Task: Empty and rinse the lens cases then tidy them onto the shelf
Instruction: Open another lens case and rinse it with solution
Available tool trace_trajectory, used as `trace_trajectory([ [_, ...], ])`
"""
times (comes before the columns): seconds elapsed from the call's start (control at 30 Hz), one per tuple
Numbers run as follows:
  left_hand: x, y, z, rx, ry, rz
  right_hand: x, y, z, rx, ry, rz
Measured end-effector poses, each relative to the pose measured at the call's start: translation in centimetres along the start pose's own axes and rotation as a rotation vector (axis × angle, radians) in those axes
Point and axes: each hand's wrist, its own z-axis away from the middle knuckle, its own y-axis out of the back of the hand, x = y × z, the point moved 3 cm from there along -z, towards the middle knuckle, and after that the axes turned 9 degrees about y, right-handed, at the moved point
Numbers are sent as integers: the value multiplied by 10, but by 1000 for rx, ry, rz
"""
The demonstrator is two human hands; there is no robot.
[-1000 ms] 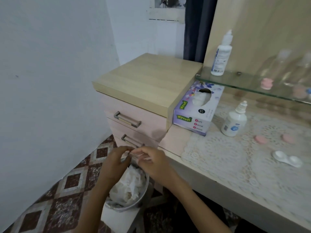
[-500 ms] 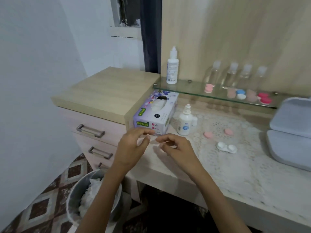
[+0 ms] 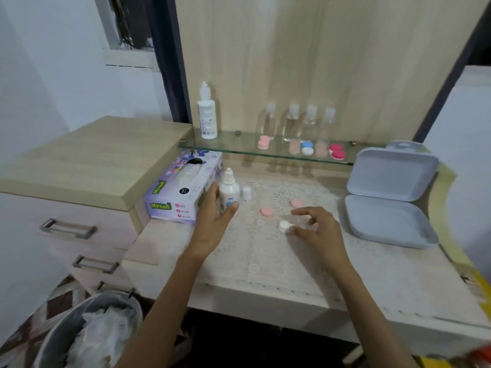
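On the lace mat point(image 3: 255, 251) at desk centre, the white lens case point(image 3: 283, 226) lay flat, its right half hidden under the right hand point(image 3: 317, 235). The right fingers were loosely curled over it, thumb tip against its edge; whether they pinched it could not be told. A pink cap point(image 3: 265, 211) lay at the case's 11 o'clock, a second pink cap point(image 3: 296, 202) at 1 o'clock. The left hand point(image 3: 212, 224) was at 9 o'clock, fingers spread, thumb and fingers either side of the dropper bottle point(image 3: 229, 188), not closed on it. At 12 o'clock, the glass shelf point(image 3: 239, 147) carried a pink case point(image 3: 264, 142), a blue-white case point(image 3: 307, 147) and a red case point(image 3: 337, 151).
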Motion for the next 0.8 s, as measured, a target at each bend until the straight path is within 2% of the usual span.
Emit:
trace_trajectory([
  [0.3,-11,-2,-14,45,62,32,26,-1,0,-57,68,131],
  [0.4,-3,-2,-13,17,25,-1,28,-1,0,-47,63,119],
  [0.47,2,-3,-12,-15,-29,-104,29,-1,1,-41,65,116],
  [0.67,18,2,-14,-171,-188,-629,29,-1,1,-21,77,127],
  [0.8,22,-3,-17,-297,-216,-890,27,-1,3,-11,83,115],
])
